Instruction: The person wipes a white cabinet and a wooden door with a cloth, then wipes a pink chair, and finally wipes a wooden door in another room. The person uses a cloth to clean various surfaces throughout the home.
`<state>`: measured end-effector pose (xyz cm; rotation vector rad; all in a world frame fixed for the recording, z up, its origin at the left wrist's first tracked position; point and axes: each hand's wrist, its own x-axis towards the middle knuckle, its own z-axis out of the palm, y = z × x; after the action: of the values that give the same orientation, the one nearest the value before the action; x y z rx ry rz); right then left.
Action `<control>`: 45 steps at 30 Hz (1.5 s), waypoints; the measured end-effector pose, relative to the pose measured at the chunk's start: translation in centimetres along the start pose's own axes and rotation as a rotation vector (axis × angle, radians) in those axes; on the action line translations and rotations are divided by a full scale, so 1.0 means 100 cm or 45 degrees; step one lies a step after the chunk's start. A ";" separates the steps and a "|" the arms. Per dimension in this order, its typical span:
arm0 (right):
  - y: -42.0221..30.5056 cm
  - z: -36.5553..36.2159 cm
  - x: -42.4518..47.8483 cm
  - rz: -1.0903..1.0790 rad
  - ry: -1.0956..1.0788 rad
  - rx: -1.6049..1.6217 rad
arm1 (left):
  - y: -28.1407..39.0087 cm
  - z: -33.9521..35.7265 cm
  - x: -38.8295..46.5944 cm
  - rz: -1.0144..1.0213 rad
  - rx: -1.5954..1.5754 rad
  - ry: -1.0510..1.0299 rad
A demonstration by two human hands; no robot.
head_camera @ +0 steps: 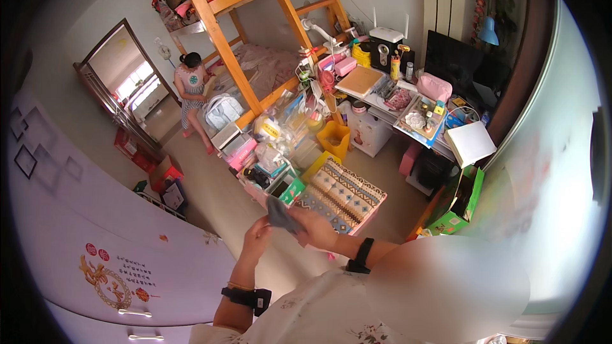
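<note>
A dark grey cloth (pixel 283 216), possibly a small garment, is gripped by my right hand (pixel 314 229) in front of my body. My left hand (pixel 258 233) is at the cloth's near left edge, its fingers bent; whether they pinch the cloth is unclear. Both wrists wear black bands. Just beyond the cloth is a stool or box with a patterned cloth cover (pixel 346 193). Beside it stands a green box (pixel 291 192) among boxes and plastic bags (pixel 272 153).
A person (pixel 192 86) sits on the edge of a wooden bunk bed (pixel 224 57) at the back left. A cluttered desk (pixel 377 100), a yellow bin (pixel 333 138) and a green carton (pixel 452 215) stand to the right. A pale cabinet (pixel 181 267) is at the left.
</note>
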<state>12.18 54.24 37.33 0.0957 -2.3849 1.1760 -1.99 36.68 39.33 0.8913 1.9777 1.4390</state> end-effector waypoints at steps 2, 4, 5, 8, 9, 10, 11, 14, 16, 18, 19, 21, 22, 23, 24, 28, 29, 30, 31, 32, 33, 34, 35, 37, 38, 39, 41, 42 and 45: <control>0.026 0.024 -0.026 -0.110 -0.256 -0.297 | -0.004 -0.004 0.004 -0.192 -0.036 0.124; 0.017 0.036 -0.043 -0.058 -0.520 -0.512 | -0.037 -0.020 -0.003 -0.233 0.021 0.159; 0.016 0.042 -0.044 -0.053 -0.470 -0.541 | -0.071 -0.027 -0.001 -0.156 0.098 0.118; 0.033 0.060 -0.048 -0.058 -0.349 -0.634 | -0.090 -0.027 0.003 -0.008 0.238 -0.011; 0.036 0.058 -0.047 -0.094 -0.334 -0.644 | -0.091 -0.027 -0.001 0.016 0.272 -0.049; 0.035 0.056 -0.048 -0.093 -0.335 -0.646 | -0.093 -0.028 -0.004 -0.004 0.242 -0.053; 0.038 0.059 -0.052 -0.097 -0.309 -0.605 | -0.095 -0.030 -0.006 -0.023 0.212 -0.058; 0.049 0.067 -0.058 -0.152 -0.208 -0.608 | -0.105 -0.051 -0.007 -0.061 0.173 -0.067; 0.049 0.073 -0.066 -0.094 -0.136 -0.624 | -0.111 -0.069 -0.010 -0.097 0.150 -0.066; 0.034 0.069 -0.065 -0.004 -0.133 -0.616 | -0.115 -0.089 -0.014 -0.151 0.112 -0.060; 0.029 0.069 -0.066 0.008 -0.140 -0.669 | -0.113 -0.098 -0.016 -0.206 0.109 -0.058; 0.028 0.064 -0.064 0.000 -0.120 -0.773 | -0.106 -0.116 -0.013 -0.333 0.110 -0.063; 0.025 0.061 -0.063 0.111 -0.105 -0.735 | -0.114 -0.126 -0.013 -0.390 0.010 -0.048; 0.020 0.057 -0.060 0.222 -0.101 -0.696 | -0.119 -0.136 -0.013 -0.374 0.039 -0.038; 0.009 0.050 -0.050 0.307 0.002 -0.716 | -0.123 -0.144 -0.011 -0.354 0.062 -0.027; -0.006 0.037 -0.027 0.448 0.449 -0.754 | -0.114 -0.157 0.003 -0.333 0.005 -0.094; -0.008 0.046 -0.028 0.492 0.291 -0.740 | -0.119 -0.158 0.006 -0.321 0.010 -0.125; -0.009 0.056 -0.027 0.525 0.136 -0.723 | -0.125 -0.158 0.009 -0.309 -0.026 -0.141; -0.009 0.068 -0.027 0.564 -0.010 -0.702 | -0.132 -0.153 0.016 -0.294 -0.053 -0.167; -0.008 0.083 -0.030 0.706 -0.048 -0.722 | -0.140 -0.149 0.022 -0.280 -0.081 -0.193; -0.008 0.086 -0.028 0.742 -0.053 -0.751 | -0.145 -0.145 0.032 -0.259 -0.051 -0.236; -0.008 0.087 -0.026 0.779 -0.059 -0.780 | -0.149 -0.141 0.041 -0.238 -0.021 -0.279; -0.008 0.088 -0.024 0.817 -0.065 -0.808 | -0.154 -0.137 0.050 -0.217 0.008 -0.321; -0.010 0.088 -0.019 0.896 -0.067 -0.822 | -0.146 -0.125 0.071 -0.149 0.174 -0.264; -0.009 0.089 -0.019 0.918 -0.062 -0.843 | -0.142 -0.119 0.083 -0.112 0.254 -0.234; -0.009 0.088 -0.017 0.936 -0.050 -0.866 | -0.146 -0.113 0.103 0.008 0.342 -0.125; -0.013 0.092 -0.011 0.923 -0.029 -0.921 | -0.162 -0.106 0.146 0.240 0.510 0.130; -0.013 0.091 -0.014 0.901 -0.002 -0.936 | -0.157 -0.098 0.169 0.224 0.563 0.178; -0.016 0.088 -0.015 0.862 -0.003 -0.914 | -0.144 -0.082 0.225 0.153 0.722 0.367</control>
<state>10.57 46.26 33.23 -0.9973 -2.7685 0.4650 -25.35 45.91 27.11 1.0974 2.6630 1.1243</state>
